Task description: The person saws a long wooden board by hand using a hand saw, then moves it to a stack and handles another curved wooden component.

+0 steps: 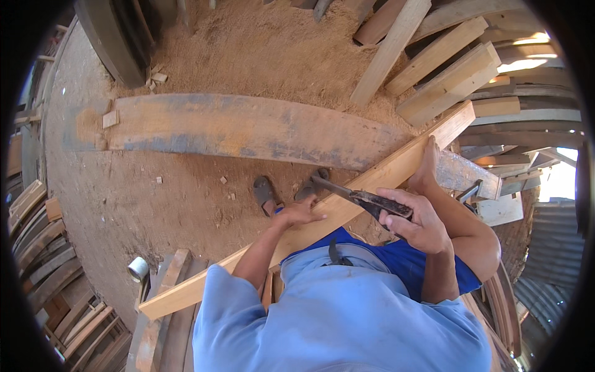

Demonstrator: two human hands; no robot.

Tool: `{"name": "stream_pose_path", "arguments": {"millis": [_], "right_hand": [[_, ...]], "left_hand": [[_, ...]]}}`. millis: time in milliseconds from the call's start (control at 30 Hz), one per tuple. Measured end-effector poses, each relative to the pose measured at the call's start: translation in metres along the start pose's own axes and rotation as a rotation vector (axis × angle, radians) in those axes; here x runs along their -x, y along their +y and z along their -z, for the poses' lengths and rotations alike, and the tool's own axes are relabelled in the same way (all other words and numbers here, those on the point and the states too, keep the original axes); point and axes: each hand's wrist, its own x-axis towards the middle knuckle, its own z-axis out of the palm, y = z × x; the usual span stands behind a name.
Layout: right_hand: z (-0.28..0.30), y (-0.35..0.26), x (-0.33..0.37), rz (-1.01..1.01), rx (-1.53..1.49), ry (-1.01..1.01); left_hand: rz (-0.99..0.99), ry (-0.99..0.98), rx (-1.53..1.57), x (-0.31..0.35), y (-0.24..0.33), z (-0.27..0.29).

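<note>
Slanting, the wooden board (341, 214) lies beneath the left hand (299, 214).

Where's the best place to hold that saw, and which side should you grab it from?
Take the saw by its dark handle, probably coming from the person's right: that thicker end faces right, while the long, narrow blade points away to the left. The right hand is wrapped around it there.

The head camera is looking steeply down from close above the blue shirt (347, 316), facing forward over the pale plank (345, 212). Its fisheye view is reaching past both ends of the long weathered board (248, 127) beneath.
</note>
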Motion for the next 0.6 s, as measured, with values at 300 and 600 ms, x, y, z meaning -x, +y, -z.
{"name": "stream_pose_path", "arguments": {"millis": [300, 600], "right_hand": [[0.045, 0.000, -0.028, 0.170, 0.269, -0.049], [0.034, 0.022, -0.021, -0.172, -0.078, 0.041]], "left_hand": [[0.041, 0.195, -0.357, -0.020, -0.001, 0.000], [0.062, 0.073, -0.216, -0.008, 0.028, -0.009]]}}
